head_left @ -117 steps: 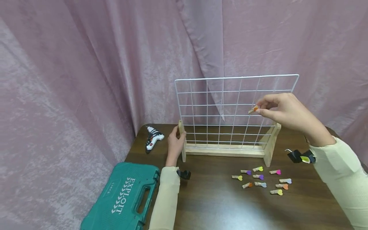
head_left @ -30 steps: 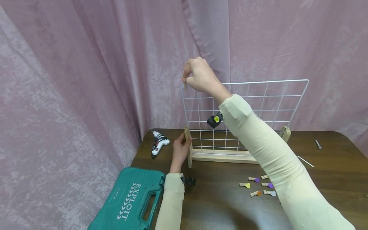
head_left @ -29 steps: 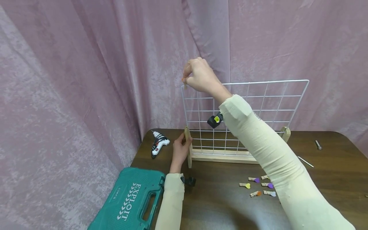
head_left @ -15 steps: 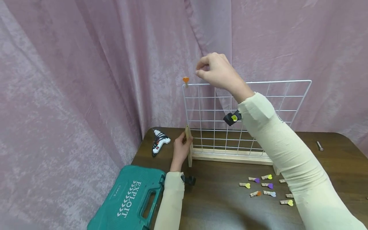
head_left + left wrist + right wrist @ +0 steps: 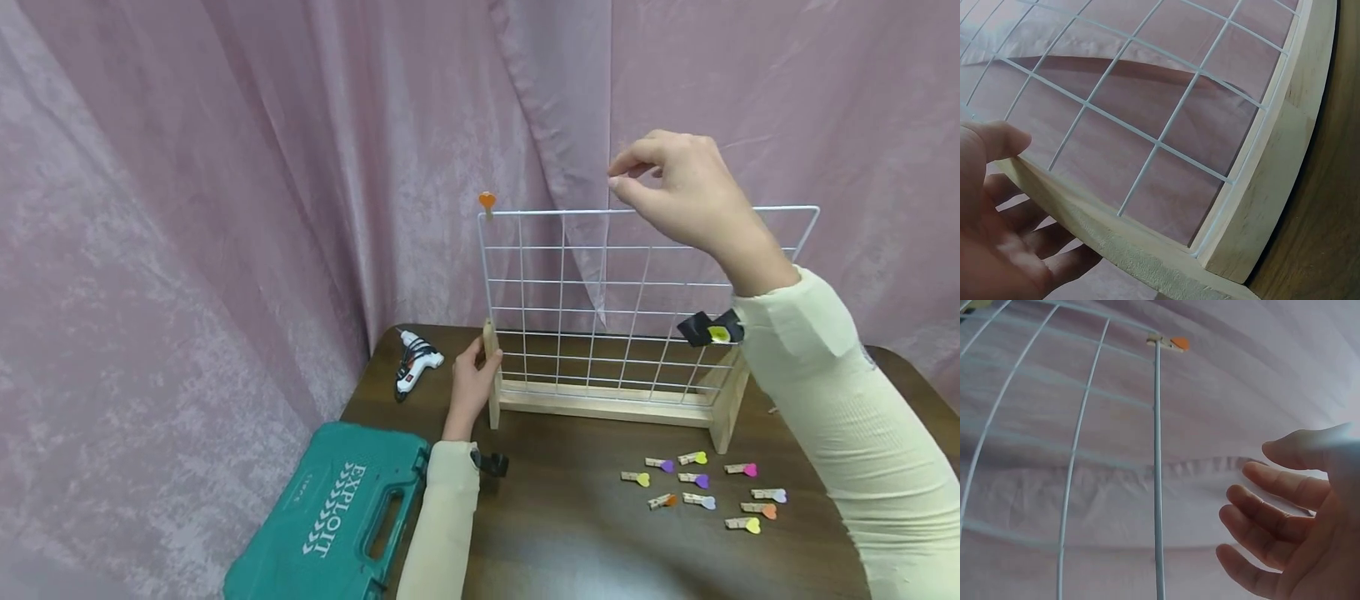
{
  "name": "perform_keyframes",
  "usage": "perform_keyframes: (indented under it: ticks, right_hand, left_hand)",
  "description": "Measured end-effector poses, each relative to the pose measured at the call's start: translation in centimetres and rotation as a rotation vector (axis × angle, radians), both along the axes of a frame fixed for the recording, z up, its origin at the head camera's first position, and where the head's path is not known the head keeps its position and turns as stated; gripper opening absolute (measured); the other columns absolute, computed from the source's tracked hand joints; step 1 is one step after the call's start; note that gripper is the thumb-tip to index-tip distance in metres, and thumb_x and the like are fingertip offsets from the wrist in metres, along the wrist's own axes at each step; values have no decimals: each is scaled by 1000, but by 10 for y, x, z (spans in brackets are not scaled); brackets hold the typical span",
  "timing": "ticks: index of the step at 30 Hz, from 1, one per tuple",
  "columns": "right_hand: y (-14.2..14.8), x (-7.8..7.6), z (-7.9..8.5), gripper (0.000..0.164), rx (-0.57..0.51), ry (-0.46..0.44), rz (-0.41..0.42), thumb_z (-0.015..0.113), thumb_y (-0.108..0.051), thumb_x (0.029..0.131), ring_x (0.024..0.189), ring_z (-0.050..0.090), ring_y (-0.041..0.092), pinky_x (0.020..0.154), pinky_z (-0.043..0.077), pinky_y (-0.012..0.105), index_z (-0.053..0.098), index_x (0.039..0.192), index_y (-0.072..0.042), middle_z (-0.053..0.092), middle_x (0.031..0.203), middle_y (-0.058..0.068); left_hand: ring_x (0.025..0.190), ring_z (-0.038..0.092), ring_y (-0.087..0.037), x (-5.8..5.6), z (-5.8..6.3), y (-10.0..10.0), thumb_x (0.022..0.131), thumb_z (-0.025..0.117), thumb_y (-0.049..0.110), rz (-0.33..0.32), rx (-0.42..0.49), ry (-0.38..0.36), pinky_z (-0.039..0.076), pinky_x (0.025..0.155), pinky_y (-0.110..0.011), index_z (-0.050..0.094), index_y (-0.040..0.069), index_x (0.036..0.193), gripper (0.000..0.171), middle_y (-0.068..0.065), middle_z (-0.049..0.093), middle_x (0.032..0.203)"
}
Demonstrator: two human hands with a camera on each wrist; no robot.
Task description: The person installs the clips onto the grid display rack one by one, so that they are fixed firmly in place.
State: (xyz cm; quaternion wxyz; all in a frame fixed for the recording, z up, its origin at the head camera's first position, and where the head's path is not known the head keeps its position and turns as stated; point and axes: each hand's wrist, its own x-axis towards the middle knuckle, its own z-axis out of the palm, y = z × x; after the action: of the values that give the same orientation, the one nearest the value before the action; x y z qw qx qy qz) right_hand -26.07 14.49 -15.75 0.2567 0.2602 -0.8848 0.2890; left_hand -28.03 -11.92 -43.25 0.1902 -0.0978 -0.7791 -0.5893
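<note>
While the left hand point(image 5: 471, 387) grips the wooden end post point(image 5: 493, 404) between thumb and fingers, the right hand point(image 5: 686, 192) is raised, fingers loosely curved, holding nothing. Orange heart clip point(image 5: 487, 202) stands upright on the wire grid's point(image 5: 604, 247) top left corner; loose clips point(image 5: 701, 481) lie on the table point(image 5: 570, 525). Clips look light, stiff, springy: pinch near the heart.

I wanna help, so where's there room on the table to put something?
The table has a bare patch between the left sleeve and the heart clips, in front of the wire rack. It's crowded among the clips and between sleeve and green case.
</note>
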Motion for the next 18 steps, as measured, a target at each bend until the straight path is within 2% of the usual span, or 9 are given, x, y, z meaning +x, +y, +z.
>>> perform_keyframes:
  ticks: [3,6,9,14,18]
  right_hand:
    - [15,10,-6,20,-2,73,-23,54,-17,88,85,52,5,80,44,29,70,94,-6,64,91,1]
    - [28,20,-17,17,1,131,-29,56,-15,88,81,50,-2,74,41,19,70,92,-7,64,89,0]
    - [41,26,-34,13,-1,159,-17,59,-14,87,78,51,-4,71,41,16,70,91,-7,65,88,-1]
    - [62,34,-66,9,6,148,-23,60,-12,87,77,51,-5,70,40,17,69,90,-9,64,88,-3]
    - [79,38,-94,8,0,91,-46,62,-12,87,76,52,-4,67,40,14,69,90,-11,65,87,-4]
  left_hand:
    - [104,59,-32,-2,1,1,90,59,8,-4,10,9,50,85,-38,52,-6,126,39,-23,59,115]
    - [105,58,-33,-3,0,2,90,58,8,-10,23,0,49,86,-38,51,-6,127,39,-23,59,116]
    - [105,58,-33,-1,0,2,90,58,7,-6,24,-14,50,85,-38,51,-6,127,39,-23,59,115]
    - [103,59,-33,4,2,2,90,58,7,6,14,-13,50,85,-40,52,-6,126,39,-24,60,114]
    - [104,59,-32,6,4,4,90,59,7,18,7,-11,49,86,-40,53,-6,125,37,-23,60,114]
